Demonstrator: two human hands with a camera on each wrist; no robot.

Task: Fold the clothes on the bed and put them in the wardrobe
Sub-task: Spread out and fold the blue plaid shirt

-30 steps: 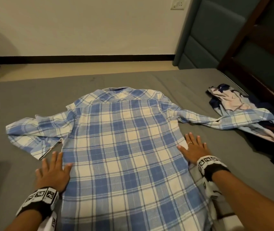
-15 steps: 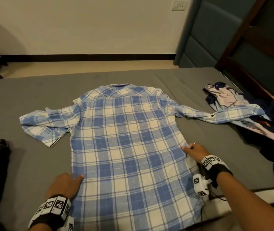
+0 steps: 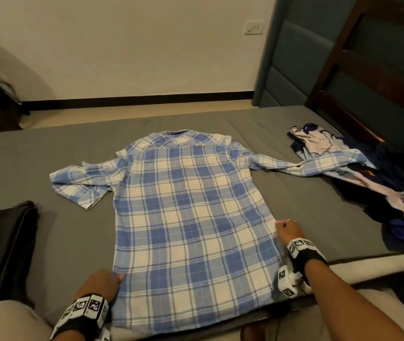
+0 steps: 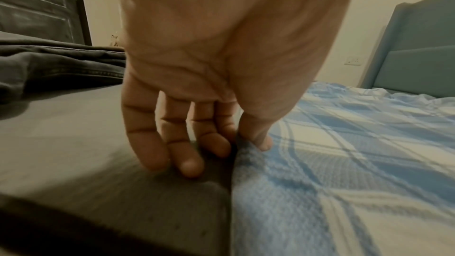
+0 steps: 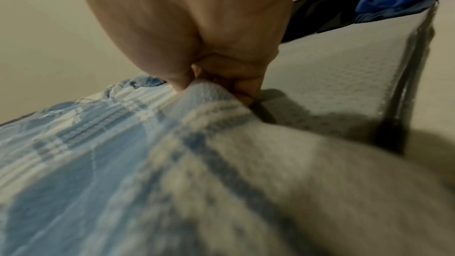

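Head view, item one: plaid shirt [image 3: 186, 217], blue and white check, laid back-up and flat on the grey bed [image 3: 306, 193], collar toward the far wall, hem toward the person. Its left sleeve is doubled back on itself beside the body; its right sleeve runs out straight and its cuff lies across the pile of unfolded clothes [image 3: 368, 178] near the headboard. Item two: right hand [image 3: 290, 230], at the shirt's right side seam; the right wrist view shows thumb and fingers pinching a raised ridge of the fabric. Item three: left hand [image 3: 101, 281], at the lower left corner of the hem; in the left wrist view the thumb [image 4: 261, 137] rests on the cloth edge while the fingers [image 4: 187, 159] are extended onto the bed beside it, so the hand reads as released rather than gripping. Item four: a black bag [image 3: 4, 242] on the bed well left of the shirt. Risks, as judged: folding the right side inward could drag the trailing sleeve and pull pieces of the pile along, since the cuff overlaps it. With only a thumb bearing on the left corner, the shirt may slide and skew, giving a crooked fold line. The doubled left sleeve could get trapped as a lump if not straightened first.
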